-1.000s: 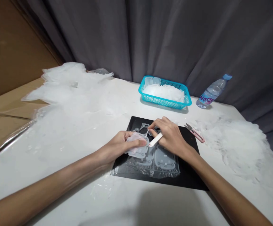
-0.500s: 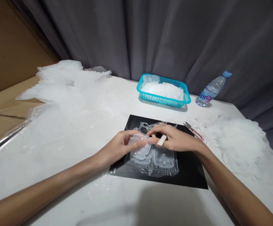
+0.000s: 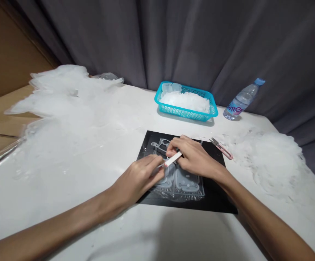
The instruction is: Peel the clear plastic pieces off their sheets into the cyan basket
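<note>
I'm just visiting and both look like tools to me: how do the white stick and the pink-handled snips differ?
The white stick is held in the right hand; the snips lie untouched. The stick looks mostly white; the snips show pink handles and metal blades. Both are long and narrow.

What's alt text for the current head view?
The right hand holds a white strip close to the left hand, above translucent plastic pieces on a black mat. Behind sits a turquoise basket, with a bottle to its right.

Clear sheet (image 3: 187, 180) glossy plastic; mat (image 3: 217, 197) smooth; curtain (image 3: 173, 43) matt cloth.
</note>
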`<state>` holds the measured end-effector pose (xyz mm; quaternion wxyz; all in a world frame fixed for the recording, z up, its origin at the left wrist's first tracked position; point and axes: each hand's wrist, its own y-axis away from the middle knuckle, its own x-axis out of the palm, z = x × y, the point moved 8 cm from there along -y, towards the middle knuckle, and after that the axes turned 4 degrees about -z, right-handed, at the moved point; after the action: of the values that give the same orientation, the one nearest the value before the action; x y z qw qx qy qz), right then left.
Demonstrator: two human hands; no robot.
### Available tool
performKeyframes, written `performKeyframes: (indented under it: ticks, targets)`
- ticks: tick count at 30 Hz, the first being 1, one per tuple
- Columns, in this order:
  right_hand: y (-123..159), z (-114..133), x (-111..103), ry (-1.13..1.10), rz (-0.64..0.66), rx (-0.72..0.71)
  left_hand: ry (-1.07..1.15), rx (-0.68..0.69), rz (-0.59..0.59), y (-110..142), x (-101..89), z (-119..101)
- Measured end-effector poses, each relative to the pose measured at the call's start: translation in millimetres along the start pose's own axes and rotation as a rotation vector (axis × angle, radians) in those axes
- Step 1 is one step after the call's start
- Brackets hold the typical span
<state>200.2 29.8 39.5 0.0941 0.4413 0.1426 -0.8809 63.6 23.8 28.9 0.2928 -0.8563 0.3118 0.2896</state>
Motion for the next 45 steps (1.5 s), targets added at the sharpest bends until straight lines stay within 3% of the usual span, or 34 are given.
performKeyframes:
  ticks: [6,10,14,25,32,37,40,42,45]
  targets:
    - [-1.3,1.3,-6.0,-0.156,0.058,0.044,0.234,-0.321,0.039,-4.5,0.8,31.2]
    - [-0.3,4.7,-14.4,-0.298,0.142,0.054,0.529,-0.453,0.105,-6.1,8.8,39.1]
    - [1.4,8.5,-20.8,-0.317,0.153,0.036,0.701,-0.468,0.156,-7.4,12.8,36.3]
    - [5.1,9.9,-18.4,-0.379,0.225,-0.009,0.777,-0.437,0.179,-9.4,14.5,31.8]
    - [5.8,10.0,-19.0,-0.257,0.190,-0.014,0.692,-0.438,0.168,-9.5,12.9,32.0]
    - [0.2,-3.4,-21.1,0.172,-0.078,-0.080,0.381,-0.280,-0.014,-7.7,2.1,33.1]
    - [-4.7,-20.2,-21.2,0.388,-0.226,-0.026,0.112,-0.144,-0.104,-4.4,-5.1,24.4]
    - [-5.8,-30.0,-27.0,0.406,-0.302,0.032,-0.030,-0.061,-0.036,-2.9,-1.1,15.0]
    - [2.4,-31.2,-47.3,0.306,-0.420,0.050,-0.136,0.114,0.211,1.1,16.8,-3.9]
